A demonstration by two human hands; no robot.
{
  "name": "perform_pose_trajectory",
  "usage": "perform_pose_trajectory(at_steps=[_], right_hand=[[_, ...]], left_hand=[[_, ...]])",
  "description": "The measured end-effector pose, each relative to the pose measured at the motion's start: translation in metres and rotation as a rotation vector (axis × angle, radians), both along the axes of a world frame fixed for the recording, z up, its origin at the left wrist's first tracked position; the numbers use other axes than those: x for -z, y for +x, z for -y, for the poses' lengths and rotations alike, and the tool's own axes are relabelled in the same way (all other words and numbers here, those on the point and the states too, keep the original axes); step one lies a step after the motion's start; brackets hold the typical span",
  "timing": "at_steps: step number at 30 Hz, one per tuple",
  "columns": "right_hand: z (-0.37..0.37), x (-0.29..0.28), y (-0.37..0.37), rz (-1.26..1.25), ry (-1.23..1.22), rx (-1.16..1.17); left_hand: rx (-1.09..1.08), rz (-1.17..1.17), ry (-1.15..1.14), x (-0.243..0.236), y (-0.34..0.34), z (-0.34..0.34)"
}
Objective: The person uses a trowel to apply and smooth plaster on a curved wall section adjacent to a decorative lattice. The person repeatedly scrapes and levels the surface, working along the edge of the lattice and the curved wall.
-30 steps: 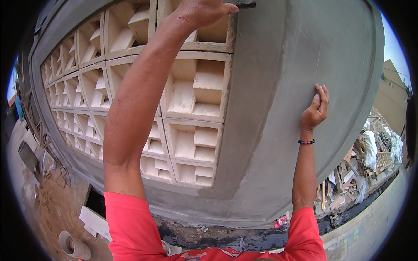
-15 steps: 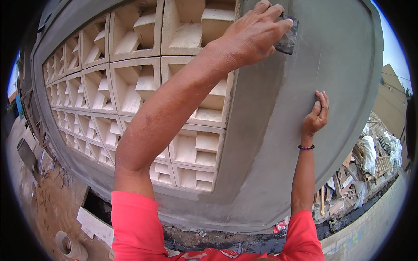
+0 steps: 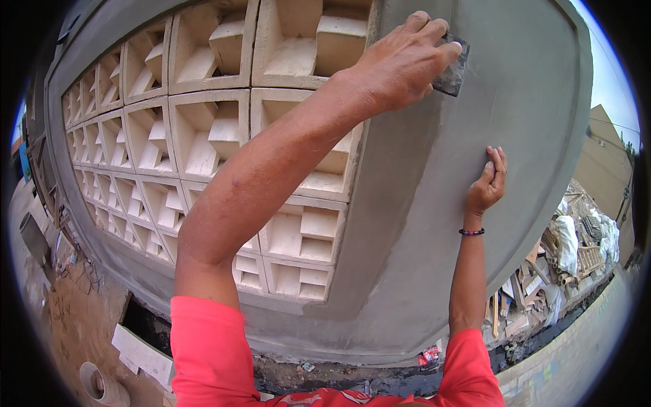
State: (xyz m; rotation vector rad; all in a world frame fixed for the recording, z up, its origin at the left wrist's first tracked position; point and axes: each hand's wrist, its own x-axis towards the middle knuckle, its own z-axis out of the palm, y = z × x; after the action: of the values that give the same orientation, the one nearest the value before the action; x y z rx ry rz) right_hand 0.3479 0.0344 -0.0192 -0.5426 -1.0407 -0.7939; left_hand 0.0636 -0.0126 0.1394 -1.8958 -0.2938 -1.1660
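My left hand [image 3: 400, 68] is high up against the grey plastered wall [image 3: 522, 102], just right of the pale vent blocks. Its fingers are closed over a dark, flat, square-edged pad [image 3: 451, 76] that lies against the plaster; the hand covers part of it, and its exact kind is unclear. Lower and further right, my right hand [image 3: 486, 182] is raised at the wall with loosely bent fingers and nothing in it. Whether its fingertips touch the plaster I cannot tell. A darker, damp-looking band of plaster [image 3: 380, 224] runs down beside the blocks.
Pale vent blocks [image 3: 210, 129] form a recessed grid at left. A raised border [image 3: 582, 88] edges the wall on the right. Wood scraps and white sacks [image 3: 566, 244] are piled beyond it. At lower left are a cylindrical container [image 3: 102, 386] and a pale board [image 3: 142, 354] beside a dark pit.
My left hand has slid slightly down the wall with the dark pad. My right hand keeps about the same place on the wall, while the view has shifted a little.
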Motion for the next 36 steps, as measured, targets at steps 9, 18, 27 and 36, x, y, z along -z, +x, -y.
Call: perform_pose_trajectory(at_steps=[9, 18, 27, 36], right_hand=[[0.006, 0.002, -0.014, -0.052, -0.005, -0.133], [0.013, 0.002, 0.012, 0.022, -0.027, 0.06], [0.012, 0.002, 0.008, -0.01, -0.011, -0.063], [0.007, -0.001, 0.006, 0.016, 0.012, -0.037]], left_hand=[[-0.077, -0.039, -0.323, -0.036, -0.018, -0.006], [-0.143, 0.065, -0.199, -0.057, -0.008, 0.011], [-0.159, -0.034, -0.211, 0.002, 0.002, -0.009], [-0.018, 0.089, -0.352, 0.124, -0.063, 0.021]])
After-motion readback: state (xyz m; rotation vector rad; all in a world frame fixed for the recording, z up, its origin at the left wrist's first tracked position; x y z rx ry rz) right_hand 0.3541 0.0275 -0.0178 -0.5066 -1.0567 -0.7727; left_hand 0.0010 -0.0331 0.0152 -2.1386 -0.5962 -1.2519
